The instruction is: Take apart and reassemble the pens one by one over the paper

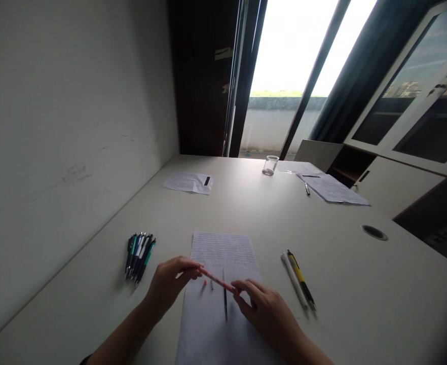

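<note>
A slim pink pen barrel (216, 280) is held at a slant above the paper, its two ends between my hands. My left hand (172, 284) pinches its upper left end, and my right hand (263, 306) pinches its lower right end. Beneath it, a dark thin refill (225, 299) lies lengthwise on the written sheet (221, 248). A small red piece (205, 282) and a tiny spring-like part (212, 285) lie on the paper between my hands.
Several pens (140, 256) lie bunched at left. A white pen (294, 281) and a yellow-black pen (302, 279) lie at right. Farther back are a glass (270, 166), loose papers (189, 182), stacked papers (333, 188) and another pen (307, 189). A wall borders the left side.
</note>
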